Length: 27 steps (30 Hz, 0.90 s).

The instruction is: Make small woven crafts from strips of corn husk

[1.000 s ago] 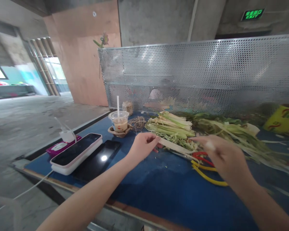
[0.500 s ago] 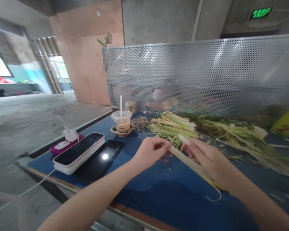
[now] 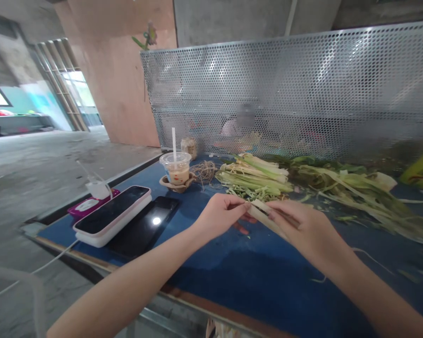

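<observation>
My left hand (image 3: 220, 217) pinches the near end of a pale peeled stalk (image 3: 261, 213). My right hand (image 3: 305, 230) grips the same stalk further along, so most of its length is hidden under the fingers. Both hands hover just above the blue table (image 3: 232, 277). Behind them lies a bundle of trimmed green-white stalks (image 3: 255, 176), and to the right a heap of long green husk leaves (image 3: 352, 192).
At the left a phone (image 3: 114, 216) rests on a white power bank, with a dark tablet (image 3: 144, 230) beside it. A lidded drink cup with straw (image 3: 176, 171) and a coil of twine (image 3: 202, 171) stand behind. A perforated metal screen (image 3: 303, 94) closes the back.
My right hand came in from the right and closed on the stalk beside my left hand. The red and yellow bands once visible under it are no longer seen. The view tilted down slightly.
</observation>
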Tool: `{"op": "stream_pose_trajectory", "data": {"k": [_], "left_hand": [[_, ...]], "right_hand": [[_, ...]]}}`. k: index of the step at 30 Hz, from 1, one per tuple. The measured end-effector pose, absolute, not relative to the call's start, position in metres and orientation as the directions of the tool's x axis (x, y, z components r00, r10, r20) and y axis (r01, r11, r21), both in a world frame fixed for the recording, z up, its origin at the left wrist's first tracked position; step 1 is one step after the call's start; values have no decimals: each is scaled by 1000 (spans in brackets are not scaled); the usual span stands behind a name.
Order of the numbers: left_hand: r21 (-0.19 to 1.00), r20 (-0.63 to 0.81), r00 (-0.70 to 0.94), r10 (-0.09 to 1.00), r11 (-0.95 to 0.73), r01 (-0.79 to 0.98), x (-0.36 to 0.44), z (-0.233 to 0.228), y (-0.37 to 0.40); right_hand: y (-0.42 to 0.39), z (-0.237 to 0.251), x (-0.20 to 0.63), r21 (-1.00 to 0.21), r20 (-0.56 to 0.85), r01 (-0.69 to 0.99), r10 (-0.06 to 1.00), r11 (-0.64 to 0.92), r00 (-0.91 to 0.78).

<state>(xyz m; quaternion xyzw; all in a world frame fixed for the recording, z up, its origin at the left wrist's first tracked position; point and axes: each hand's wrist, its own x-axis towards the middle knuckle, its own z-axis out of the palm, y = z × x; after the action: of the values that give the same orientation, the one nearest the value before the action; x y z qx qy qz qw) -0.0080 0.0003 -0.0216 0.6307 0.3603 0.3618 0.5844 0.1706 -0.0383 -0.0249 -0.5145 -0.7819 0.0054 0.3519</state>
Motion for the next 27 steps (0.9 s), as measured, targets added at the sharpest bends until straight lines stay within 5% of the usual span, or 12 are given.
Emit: {"op": "stream_pose_trajectory", "data": {"k": [4, 13, 27], "left_hand": [[998, 44, 476, 879, -61, 21, -8, -25, 3], [991, -71, 495, 866, 116, -61, -5, -25, 1], [953, -105, 619, 778, 256, -161, -7, -25, -1]], "right_hand": [[-40, -23, 170, -376, 571, 784, 790, 494, -224], [-43, -21, 166, -592, 400, 742, 914, 316, -70], [-45, -22, 166, -511, 410, 825, 912, 240, -12]]}}
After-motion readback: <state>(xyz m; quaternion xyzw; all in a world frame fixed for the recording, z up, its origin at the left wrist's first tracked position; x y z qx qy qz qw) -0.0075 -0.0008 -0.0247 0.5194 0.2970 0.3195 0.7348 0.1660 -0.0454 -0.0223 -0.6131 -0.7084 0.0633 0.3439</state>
